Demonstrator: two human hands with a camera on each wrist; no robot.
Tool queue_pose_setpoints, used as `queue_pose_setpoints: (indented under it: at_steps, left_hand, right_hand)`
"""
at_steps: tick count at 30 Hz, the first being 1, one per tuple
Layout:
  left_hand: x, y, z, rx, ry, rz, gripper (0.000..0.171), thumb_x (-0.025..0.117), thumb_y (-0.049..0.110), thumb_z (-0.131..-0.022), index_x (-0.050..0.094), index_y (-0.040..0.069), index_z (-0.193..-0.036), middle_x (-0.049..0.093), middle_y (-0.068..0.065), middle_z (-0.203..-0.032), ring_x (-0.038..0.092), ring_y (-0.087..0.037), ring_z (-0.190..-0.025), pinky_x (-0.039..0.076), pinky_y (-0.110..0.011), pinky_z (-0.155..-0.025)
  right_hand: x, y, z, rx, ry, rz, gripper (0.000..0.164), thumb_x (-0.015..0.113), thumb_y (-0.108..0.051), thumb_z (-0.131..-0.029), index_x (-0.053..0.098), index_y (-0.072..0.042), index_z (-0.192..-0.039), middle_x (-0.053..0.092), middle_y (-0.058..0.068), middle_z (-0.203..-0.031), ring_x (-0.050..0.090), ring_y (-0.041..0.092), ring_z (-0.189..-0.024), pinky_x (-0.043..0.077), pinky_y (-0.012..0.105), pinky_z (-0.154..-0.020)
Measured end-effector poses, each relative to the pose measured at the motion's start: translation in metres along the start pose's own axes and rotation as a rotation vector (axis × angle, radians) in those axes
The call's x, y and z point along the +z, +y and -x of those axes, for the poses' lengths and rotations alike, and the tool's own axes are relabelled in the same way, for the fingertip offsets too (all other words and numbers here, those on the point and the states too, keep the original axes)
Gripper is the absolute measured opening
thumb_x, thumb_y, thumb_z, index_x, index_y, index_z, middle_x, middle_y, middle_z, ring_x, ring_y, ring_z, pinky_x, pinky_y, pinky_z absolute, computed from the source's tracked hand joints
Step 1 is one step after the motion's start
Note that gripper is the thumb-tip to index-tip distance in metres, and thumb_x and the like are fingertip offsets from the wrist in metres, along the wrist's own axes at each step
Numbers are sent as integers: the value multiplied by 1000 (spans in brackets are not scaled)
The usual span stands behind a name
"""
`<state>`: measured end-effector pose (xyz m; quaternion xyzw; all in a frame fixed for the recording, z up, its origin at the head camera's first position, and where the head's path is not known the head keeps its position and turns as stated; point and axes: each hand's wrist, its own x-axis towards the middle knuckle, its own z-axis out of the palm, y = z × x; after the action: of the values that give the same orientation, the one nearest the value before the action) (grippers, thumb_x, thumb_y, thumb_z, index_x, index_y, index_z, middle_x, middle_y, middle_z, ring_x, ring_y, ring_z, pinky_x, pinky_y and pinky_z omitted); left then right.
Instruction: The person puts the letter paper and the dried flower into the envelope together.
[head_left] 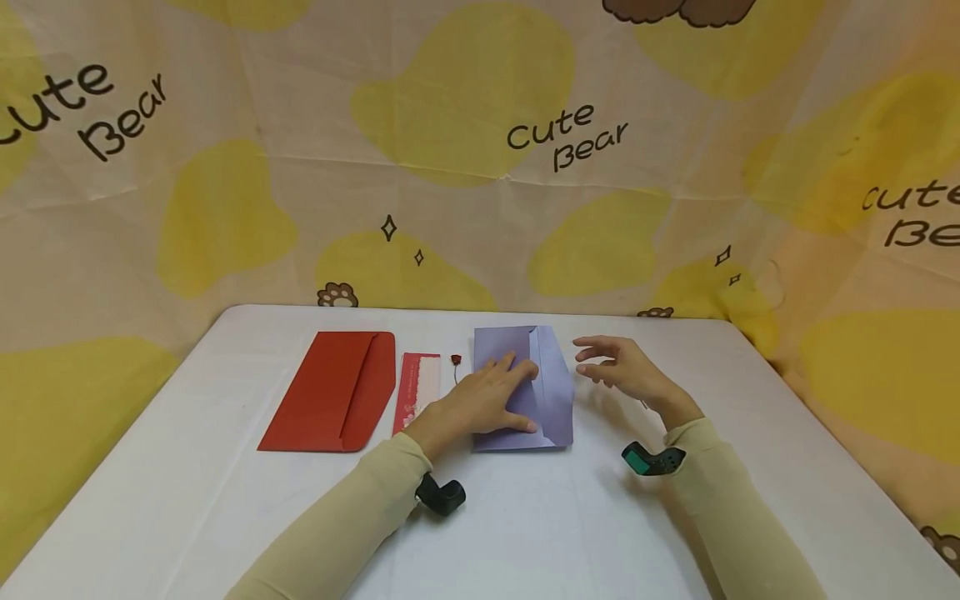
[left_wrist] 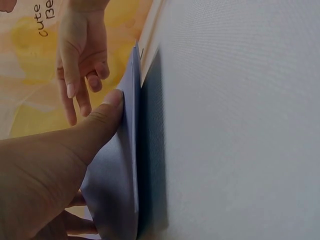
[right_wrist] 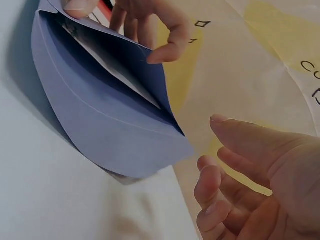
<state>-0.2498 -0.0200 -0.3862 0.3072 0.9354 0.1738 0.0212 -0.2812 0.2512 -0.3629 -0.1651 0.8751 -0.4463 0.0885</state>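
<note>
A light purple envelope (head_left: 510, 340) lies on the table with its flap (head_left: 553, 392) opened out to the right. My left hand (head_left: 476, 404) rests across its front, fingers spread, thumb toward the near edge. In the right wrist view the envelope's mouth (right_wrist: 115, 92) gapes, and a pale flat insert (right_wrist: 107, 62) shows inside. Just right of the flap, my right hand (head_left: 626, 371) hovers apart from the envelope, fingers loosely bent and holding nothing. The left wrist view shows the left thumb (left_wrist: 107, 112) on the envelope near its edge.
A red envelope (head_left: 330, 383) with its flap out lies at the left. Between the two envelopes are a pink and red card (head_left: 420, 379) and a small dried red flower (head_left: 455, 362) on a thin stem. A patterned cloth (head_left: 465, 167) hangs behind the white table (head_left: 525, 525).
</note>
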Motion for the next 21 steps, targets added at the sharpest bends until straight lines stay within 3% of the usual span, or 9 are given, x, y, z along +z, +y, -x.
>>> queue_pose_setpoints:
  at_steps: [9, 21]
  left_hand:
    - [1, -1, 0, 9, 3, 6, 73, 79, 56, -82, 43, 27, -138, 43, -20, -154, 50, -43, -135, 49, -52, -107]
    - [1, -2, -1, 1, -8, 16, 74, 78, 56, -82, 42, 28, -139, 39, -21, -158, 45, -45, -141, 47, -54, -109]
  right_hand:
    - [-13, 2, 6, 40, 44, 101, 53, 68, -19, -97, 50, -3, -145, 62, 28, -131, 69, 34, -98, 49, 27, -68]
    - [-25, 13, 9, 90, 61, 133, 57, 66, -23, -99, 47, -1, -148, 61, 27, -133, 68, 34, -100, 52, 33, -75]
